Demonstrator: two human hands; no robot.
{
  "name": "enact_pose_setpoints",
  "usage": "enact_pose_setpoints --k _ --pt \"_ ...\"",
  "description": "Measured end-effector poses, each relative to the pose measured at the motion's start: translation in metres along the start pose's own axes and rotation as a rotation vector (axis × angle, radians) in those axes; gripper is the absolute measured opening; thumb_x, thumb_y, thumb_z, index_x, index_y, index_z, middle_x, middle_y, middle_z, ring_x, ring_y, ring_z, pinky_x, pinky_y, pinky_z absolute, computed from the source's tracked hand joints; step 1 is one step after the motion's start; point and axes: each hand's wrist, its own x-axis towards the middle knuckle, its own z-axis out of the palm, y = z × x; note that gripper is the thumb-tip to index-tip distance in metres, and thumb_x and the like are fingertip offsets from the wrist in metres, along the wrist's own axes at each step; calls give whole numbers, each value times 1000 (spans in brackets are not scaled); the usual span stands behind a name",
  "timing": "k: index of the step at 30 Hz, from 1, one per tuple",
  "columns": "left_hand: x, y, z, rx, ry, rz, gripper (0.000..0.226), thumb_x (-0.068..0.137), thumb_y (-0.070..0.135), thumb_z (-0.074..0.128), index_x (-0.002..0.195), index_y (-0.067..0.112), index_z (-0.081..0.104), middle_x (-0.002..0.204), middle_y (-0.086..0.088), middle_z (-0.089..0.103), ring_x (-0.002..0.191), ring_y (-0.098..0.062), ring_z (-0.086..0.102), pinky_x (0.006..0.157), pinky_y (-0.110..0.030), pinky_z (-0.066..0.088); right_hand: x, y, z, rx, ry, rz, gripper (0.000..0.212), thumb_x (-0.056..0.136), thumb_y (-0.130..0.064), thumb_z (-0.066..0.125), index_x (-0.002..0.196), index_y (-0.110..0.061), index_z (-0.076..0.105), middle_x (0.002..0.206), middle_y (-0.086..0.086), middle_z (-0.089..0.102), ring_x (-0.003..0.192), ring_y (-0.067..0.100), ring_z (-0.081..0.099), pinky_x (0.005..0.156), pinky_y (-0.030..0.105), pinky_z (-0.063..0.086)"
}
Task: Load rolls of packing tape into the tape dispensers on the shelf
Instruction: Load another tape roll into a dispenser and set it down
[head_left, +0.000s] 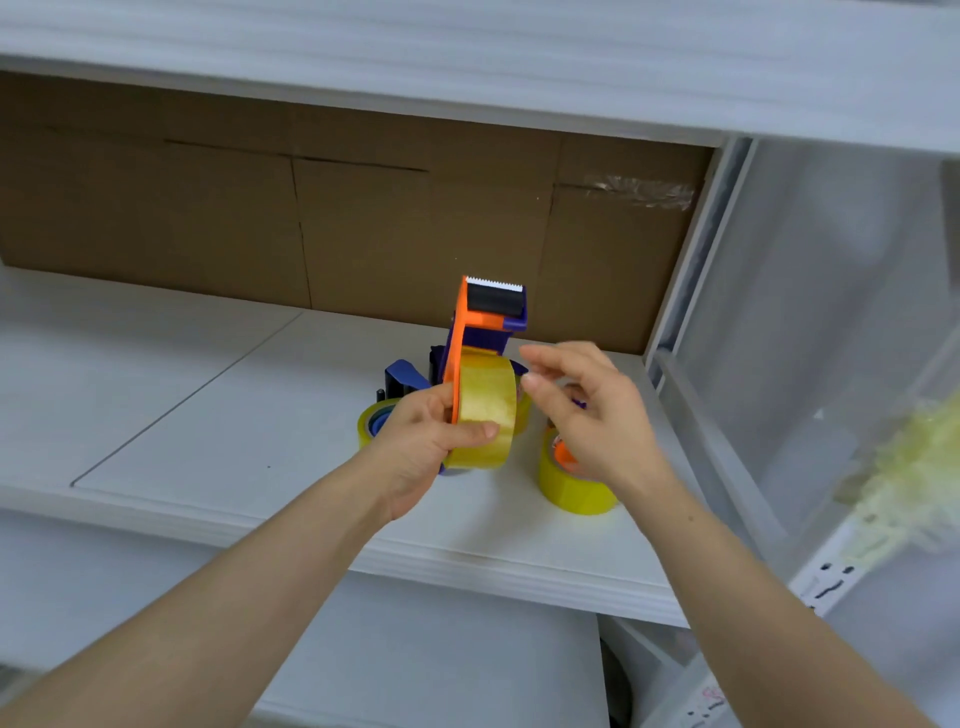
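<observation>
The left hand (421, 441) holds an orange and purple dispenser (478, 322) upright above the shelf (208, 415), towards its right end and just in from the front edge. The black roller and toothed blade point up. A yellow roll (485, 410) sits on the dispenser's hub. The left thumb lies across the roll's outer face, and the other fingers curl round behind the orange side plate, clamping the two together. The right hand (592, 415) hovers just right of the roll with its fingers apart and loosely bent, holding nothing. Its thumb tip is just beside the roll's edge, but I cannot tell whether it touches. Below that hand a right roll (571, 491) with an orange core lies flat on the shelf near the front right corner. A left roll (366, 423) lies flat behind the left hand, with a blue dispenser (405, 376) just behind it. Brown cardboard (208, 208) lines the back of the shelf. Clear plastic sheet (831, 312) hangs past the right edge, with a crumpled wad of tape (909, 483) stuck to it.
</observation>
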Motion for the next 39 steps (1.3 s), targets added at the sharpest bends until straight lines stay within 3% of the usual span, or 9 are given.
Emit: enact_pose_setpoints --k 2,5,11,16,20,25,30,34,39 --pt "-1 0 1 20 -9 2 42 80 -4 62 119 12 61 115 -9 69 102 -21 66 67 -25 50 9 -7 -3 -218 -113 -108 31 90 -9 56 121 -13 61 106 0 52 92 -9 53 77 4 39" --pt "-2 -1 4 39 -7 17 40 79 -6 63 116 10 62 105 -6 70 90 -17 66 67 -24 49 20 -12 -6 -529 -220 -133 31 91 -18 55 122 -14 61 114 5 54 108 15 49 88 26 41" --pt "-3 -3 4 97 2 31 36 77 -10 64 98 20 67 90 2 71 83 -10 67 64 -16 52 26 -25 -12 -636 -334 -106 13 84 -17 63 94 -13 70 96 2 62 92 20 58 81 36 47" --pt "-6 -5 6 121 0 43 35 77 -10 64 96 19 67 93 1 71 87 -12 66 70 -17 53 20 -28 -3 -786 -442 -73 12 83 -17 56 93 -12 59 96 2 51 89 25 56 74 38 47" --pt "-7 -2 8 77 -19 46 30 78 -6 65 97 18 68 94 0 72 90 -14 67 75 -23 53 18 -32 -1 -837 -396 -105 16 83 -15 52 97 -8 53 104 10 52 87 30 55 67 37 40" --pt "-7 3 8 72 -42 15 27 82 5 64 107 15 67 101 -2 73 94 -15 68 74 -22 53 18 -38 -10 -637 -333 -51 11 79 -8 55 90 -9 54 85 2 53 76 25 55 68 38 46" --pt "-8 2 10 122 1 -15 22 83 14 65 104 16 70 111 -10 70 110 -27 63 100 -41 45 25 -34 -16 -415 -376 127 25 79 -22 67 103 -16 62 72 -8 61 68 10 59 74 33 53" --pt "-6 4 14 113 19 -8 24 83 26 66 103 13 70 110 -14 70 108 -30 63 100 -46 46 26 -31 -15 -638 -300 -28 16 86 -34 61 92 -20 66 86 -6 61 84 15 58 71 34 49" --pt "-6 11 20 100 -11 9 38 73 11 74 110 10 66 106 -11 72 100 -24 68 76 -31 54 27 -23 -7 -964 -114 -296 26 92 -35 46 91 -15 62 94 3 60 86 22 58 68 35 45"
